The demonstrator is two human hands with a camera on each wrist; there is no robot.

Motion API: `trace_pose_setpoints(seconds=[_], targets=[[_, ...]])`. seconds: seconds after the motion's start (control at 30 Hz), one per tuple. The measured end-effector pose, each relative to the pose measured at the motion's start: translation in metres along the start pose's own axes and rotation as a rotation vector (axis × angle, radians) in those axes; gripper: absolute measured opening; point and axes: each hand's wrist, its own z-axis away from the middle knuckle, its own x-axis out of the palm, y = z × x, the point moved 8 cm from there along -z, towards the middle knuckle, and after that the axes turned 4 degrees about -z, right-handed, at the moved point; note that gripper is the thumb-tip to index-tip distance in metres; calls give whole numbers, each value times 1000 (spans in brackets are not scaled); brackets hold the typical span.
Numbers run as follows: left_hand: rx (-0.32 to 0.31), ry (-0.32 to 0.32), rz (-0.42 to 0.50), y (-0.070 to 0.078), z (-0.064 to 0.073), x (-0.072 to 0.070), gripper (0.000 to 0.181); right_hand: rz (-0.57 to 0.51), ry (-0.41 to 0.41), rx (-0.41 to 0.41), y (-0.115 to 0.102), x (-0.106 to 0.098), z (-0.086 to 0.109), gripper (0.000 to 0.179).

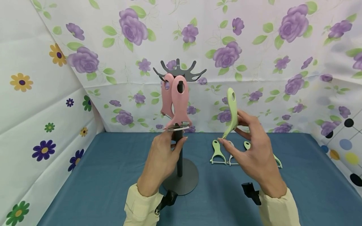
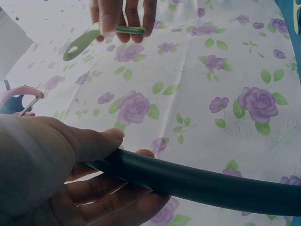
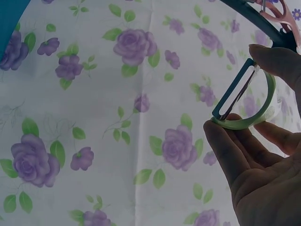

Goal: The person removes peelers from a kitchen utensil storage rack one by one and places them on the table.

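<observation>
My left hand [image 1: 161, 160] grips the dark upright pole [image 1: 179, 166] of a stand, just below two pink peelers. In the left wrist view the thumb lies on one side of the pole [image 2: 202, 181] and the fingers on the other. The front pink peeler [image 1: 180, 100] hangs by its handle hole from a hook, and the second pink peeler [image 1: 167, 100] hangs behind it. My right hand [image 1: 257, 153] holds a light green peeler [image 1: 233, 110] to the right of the stand, handle up. In the right wrist view, thumb and fingers pinch its head around the blade [image 3: 234, 89].
Dark curved hooks [image 1: 195, 75] fan out at the stand's top, and a round base [image 1: 188, 179] rests on the blue cloth [image 1: 104, 175]. More peelers lie behind the right hand, including a green one [image 1: 217, 152], partly hidden. Flowered sheets [image 1: 254, 62] hang behind.
</observation>
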Motion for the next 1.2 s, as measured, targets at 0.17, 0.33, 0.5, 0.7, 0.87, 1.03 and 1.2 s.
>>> trace_pose_setpoints(seconds=[0.17, 0.33, 0.5, 0.7, 0.87, 1.03, 1.2], targets=[[6, 4, -8, 0, 0, 0, 23, -3, 22, 7, 6, -6, 3, 95], [8, 3, -10, 0, 0, 0, 25, 9, 41, 28, 13, -11, 7, 95], [6, 4, -15, 1, 0, -1, 22, 12, 49, 32, 18, -14, 9, 94], [2, 2, -15, 1, 0, 0, 20, 24, 62, 21, 21, -20, 9, 93], [-14, -7, -9, 0, 1, 0, 22, 48, 75, 31, 25, -27, 9, 95], [-11, -4, -11, 0, 1, 0, 25, 64, 69, 52, 32, -29, 9, 94], [0, -2, -20, 1, 0, 0, 26, 81, 76, 65, 39, -33, 9, 94]])
